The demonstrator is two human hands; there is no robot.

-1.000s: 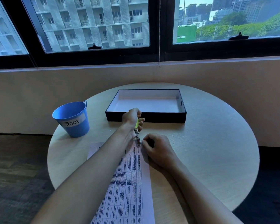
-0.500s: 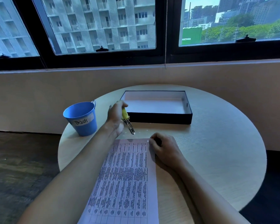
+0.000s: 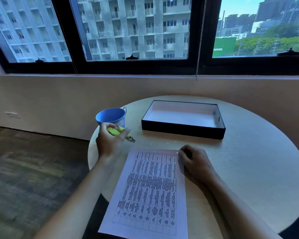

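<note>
A printed sheet of paper (image 3: 150, 188) with a table of text lies on the round table (image 3: 248, 169) in front of me. My left hand (image 3: 109, 142) grips a yellow-handled hole punch (image 3: 123, 133), held above the table just in front of the blue bucket (image 3: 110, 116). The punch's metal tip points right, clear of the sheet. My right hand (image 3: 195, 163) rests at the sheet's top right corner with its fingers curled, pinning the paper's edge. A small punched hole shows near that corner.
A shallow black box (image 3: 183, 131) with a white inside stands open at the far side of the table. Tiny white paper dots lie scattered between the box and the sheet. A wall with windows rises behind the table, and dark floor lies to the left.
My left hand lifted the punch off the sheet's top edge and carried it left toward the bucket. My right hand stayed at the corner. The view swung left.
</note>
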